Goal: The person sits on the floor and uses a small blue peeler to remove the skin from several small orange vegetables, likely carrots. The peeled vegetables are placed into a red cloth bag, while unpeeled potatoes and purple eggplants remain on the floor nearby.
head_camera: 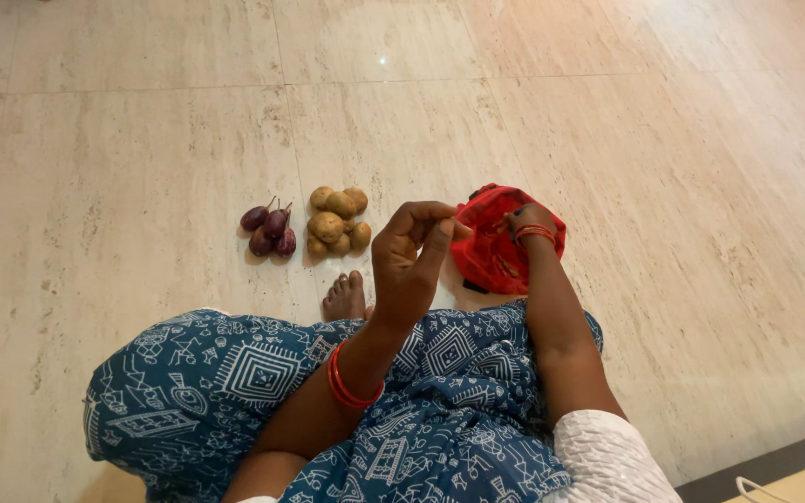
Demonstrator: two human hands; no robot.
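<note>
Your lap, draped in blue patterned cloth (263,391), fills the bottom of the frame, with one bare foot (345,298) showing just above it. Your left hand (412,261) is raised at centre frame, fingers curled and the fingertips pinched onto the near edge of the red bag (500,237), holding it up. Your right hand (525,224) is down inside the bag's mouth, just right of centre; the cloth hides its fingers, so you cannot tell whether they grip anything. The bag lies on the pale stone floor (142,140), touching both hands. Left of it, near your left hand, sits a pile of potatoes (337,222), and just beyond them, further left, a cluster of small purple aubergines (270,230). Your left hand is the closer one to both piles.
</note>
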